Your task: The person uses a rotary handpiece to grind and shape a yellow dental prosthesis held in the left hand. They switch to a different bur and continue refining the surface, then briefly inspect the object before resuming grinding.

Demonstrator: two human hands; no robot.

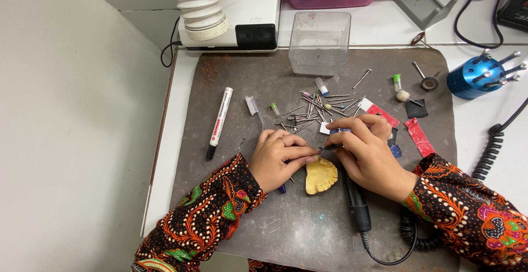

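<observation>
A yellow dental plaster cast (pixel 321 176) lies on the grey work mat (pixel 308 222). My left hand (pixel 278 159) rests just left of the cast, with its fingertips pinched at the tip of a black rotary handpiece (pixel 352 195). My right hand (pixel 371 151) is wrapped around the handpiece's front end, above and right of the cast. The handpiece body runs down toward me, and its black cable loops off at the bottom.
Several small burs and bits (pixel 322 107) are scattered behind my hands, next to a toothbrush (pixel 254 109) and a white marker (pixel 219 122). A clear plastic box (pixel 320 42), a blue bur holder (pixel 474 77), red paper scraps (pixel 419 137) and a white suction hose (pixel 201 5) stand farther back.
</observation>
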